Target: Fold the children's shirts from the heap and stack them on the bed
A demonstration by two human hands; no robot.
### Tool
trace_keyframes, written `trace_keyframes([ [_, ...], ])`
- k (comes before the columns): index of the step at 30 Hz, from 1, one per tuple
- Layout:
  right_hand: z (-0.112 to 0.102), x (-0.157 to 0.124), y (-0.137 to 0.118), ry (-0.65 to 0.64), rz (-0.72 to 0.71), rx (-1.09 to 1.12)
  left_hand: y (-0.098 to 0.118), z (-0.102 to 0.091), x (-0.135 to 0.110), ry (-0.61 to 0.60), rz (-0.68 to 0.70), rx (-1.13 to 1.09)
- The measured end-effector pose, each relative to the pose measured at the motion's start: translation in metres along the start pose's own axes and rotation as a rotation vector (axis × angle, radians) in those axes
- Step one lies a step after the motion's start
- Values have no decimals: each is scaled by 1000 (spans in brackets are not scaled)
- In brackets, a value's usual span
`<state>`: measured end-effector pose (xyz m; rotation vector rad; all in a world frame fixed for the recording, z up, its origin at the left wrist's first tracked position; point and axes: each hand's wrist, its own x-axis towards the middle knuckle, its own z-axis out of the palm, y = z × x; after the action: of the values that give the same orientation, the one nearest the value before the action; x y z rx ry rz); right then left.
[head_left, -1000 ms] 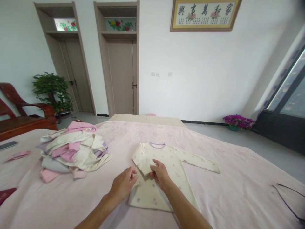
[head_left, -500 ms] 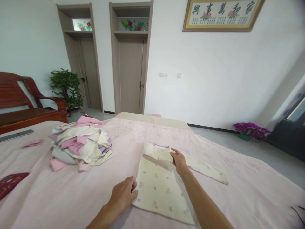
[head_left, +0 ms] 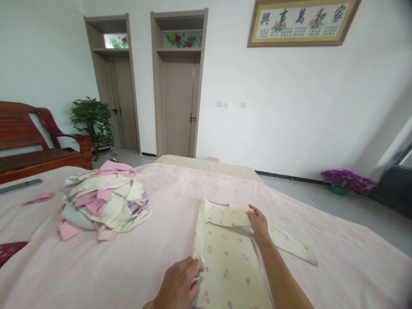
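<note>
A cream child's top with small flower prints and a lilac neckline lies flat on the pink bedspread. Its left sleeve is folded across the chest; the right sleeve stretches out to the right. My left hand pinches the garment's lower left edge. My right hand rests on the folded sleeve's end near the right shoulder, fingers bent and pressing the cloth.
A heap of pink, cream and lilac clothes lies to the left. A small pink cloth and a dark flat device lie at the far left. A wooden bench, potted plant and purple flowers stand beyond.
The left sleeve has been folded across the chest by my right hand, which moved up and right. My left hand slid down the left edge. The view turned a little left.
</note>
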<state>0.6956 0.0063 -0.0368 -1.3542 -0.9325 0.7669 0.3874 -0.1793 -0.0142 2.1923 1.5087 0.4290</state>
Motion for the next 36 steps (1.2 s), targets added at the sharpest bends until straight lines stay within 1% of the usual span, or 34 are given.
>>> trace_keyframes([
  [2, -7, 1, 9, 31, 4, -35, -3, 8, 1, -42, 19, -13],
  [4, -12, 0, 17, 56, 18, -80, -4, 12, 1, -71, 29, -60],
  [7, -18, -4, 25, 89, 21, -121, -2, 4, 0, -84, 22, -182],
  [9, -19, -7, 26, 102, 12, -138, 0, -7, 0, -53, 5, -264],
  [11, -20, -10, 26, 105, -8, -162, 0, -15, 2, 19, 4, -280],
  [13, -20, -12, 25, 99, -32, -194, -4, -16, 4, 77, 25, -200],
  [14, -20, -12, 25, 96, -43, -212, -7, -13, 5, 75, 48, -138],
  [15, -20, -13, 24, 95, -49, -232, -10, -8, 6, 47, 81, -73],
  [17, -20, -15, 23, 98, -60, -278, -17, 6, 5, -47, 161, 32],
  [18, -19, -15, 23, 98, -67, -302, -19, 13, 3, -95, 207, 71],
  [20, -18, -17, 21, 104, -87, -349, -20, 21, -2, -155, 284, 121],
  [22, -17, -19, 18, 103, -104, -376, -16, 20, -7, -189, 333, 138],
  [24, -16, -20, 16, 105, -113, -389, -9, 9, -10, -213, 355, 117],
  [26, -16, -21, 16, 111, -121, -402, -3, -4, -7, -183, 324, 69],
  [27, -16, -21, 17, 114, -125, -406, -2, -10, -1, -138, 287, 52],
  [29, -17, -20, 18, 116, -131, -407, -3, -18, 17, -10, 195, 59],
  [31, -17, -18, 21, 114, -138, -403, -9, -20, 44, 92, 120, 114],
  [32, -17, -17, 22, 113, -142, -400, -14, -18, 59, 123, 102, 146],
  [34, -17, -16, 23, 109, -145, -393, -21, -11, 85, 132, 102, 195],
  [36, -18, -15, 23, 106, -137, -378, -27, -2, 104, 87, 124, 225],
])
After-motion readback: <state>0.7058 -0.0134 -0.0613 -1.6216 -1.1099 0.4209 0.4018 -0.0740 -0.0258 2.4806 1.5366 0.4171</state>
